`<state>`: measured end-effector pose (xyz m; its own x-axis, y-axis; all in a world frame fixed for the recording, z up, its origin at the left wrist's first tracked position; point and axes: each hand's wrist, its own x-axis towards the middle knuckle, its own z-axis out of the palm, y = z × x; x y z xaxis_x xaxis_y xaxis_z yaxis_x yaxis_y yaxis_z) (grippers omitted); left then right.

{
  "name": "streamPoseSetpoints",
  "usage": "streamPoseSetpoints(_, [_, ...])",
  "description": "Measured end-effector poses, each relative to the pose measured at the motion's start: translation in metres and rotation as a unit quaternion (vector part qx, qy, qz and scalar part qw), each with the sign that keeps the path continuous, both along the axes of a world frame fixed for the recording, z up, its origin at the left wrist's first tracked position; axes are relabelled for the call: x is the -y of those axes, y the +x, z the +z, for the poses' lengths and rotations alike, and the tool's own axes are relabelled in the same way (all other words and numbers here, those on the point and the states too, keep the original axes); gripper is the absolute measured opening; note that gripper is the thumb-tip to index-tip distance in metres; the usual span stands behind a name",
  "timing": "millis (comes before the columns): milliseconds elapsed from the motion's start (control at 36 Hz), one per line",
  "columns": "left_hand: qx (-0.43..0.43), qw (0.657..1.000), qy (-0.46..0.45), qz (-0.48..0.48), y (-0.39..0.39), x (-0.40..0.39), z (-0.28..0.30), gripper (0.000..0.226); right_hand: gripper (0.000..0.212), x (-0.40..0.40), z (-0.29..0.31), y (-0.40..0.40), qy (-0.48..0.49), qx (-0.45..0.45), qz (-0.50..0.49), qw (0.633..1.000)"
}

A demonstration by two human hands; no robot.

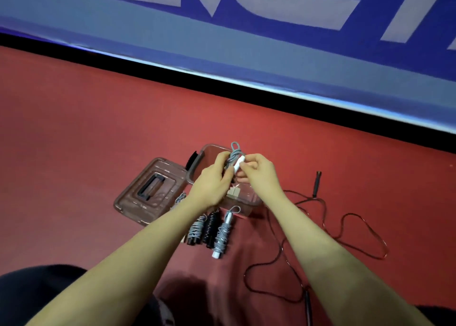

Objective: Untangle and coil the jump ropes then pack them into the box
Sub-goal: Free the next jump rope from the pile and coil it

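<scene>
Head view: the grey rope (234,154) bundle is gripped by the left hand (214,177) while its white handle (238,164) is pinched by the right hand (256,170) above the box (249,197); the tail is best tucked snugly before lowering.

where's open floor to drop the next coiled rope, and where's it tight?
Free: red floor left of the lid, and the strip between the box and the black wall base. Tight: in front of the box, where three coiled ropes lie, and to the right, where the loose dark rope sprawls.
</scene>
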<state>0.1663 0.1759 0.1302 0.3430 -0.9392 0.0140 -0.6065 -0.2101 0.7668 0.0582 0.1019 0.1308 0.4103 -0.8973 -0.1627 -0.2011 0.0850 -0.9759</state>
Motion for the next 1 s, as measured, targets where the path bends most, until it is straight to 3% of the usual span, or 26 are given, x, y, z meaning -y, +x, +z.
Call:
streamPoseSetpoints(194, [-0.069,0.984,0.044,0.158,0.034,-0.031,-0.065,0.021,0.023,-0.021,-0.068,0.042,0.046,-0.081,0.142,0.985])
streamPoseSetpoints(361, [-0.098,0.969,0.093,0.208,0.057,-0.039,-0.119,0.019,0.032,-0.034,-0.133,0.072,0.088,-0.132,0.195,0.968])
streamPoseSetpoints(500, [-0.072,0.96,0.139,0.232,0.071,-0.04,-0.161,0.02,0.04,-0.04,-0.173,0.093,0.048,-0.177,0.241,0.953])
streamPoseSetpoints(639, [-0.006,0.961,0.151,0.232,0.079,-0.034,-0.195,0.02,0.035,-0.037,-0.204,0.106,0.051,-0.191,0.234,0.952])
streamPoseSetpoints(778, [0.033,0.953,0.169,0.248,0.079,-0.022,-0.209,0.027,0.022,-0.033,-0.227,0.109,0.041,-0.218,0.237,0.946])
streamPoseSetpoints(1000, [0.035,0.954,0.213,0.208,0.09,-0.022,-0.215,0.037,0.035,-0.035,-0.239,0.105,0.076,-0.222,0.245,0.941])
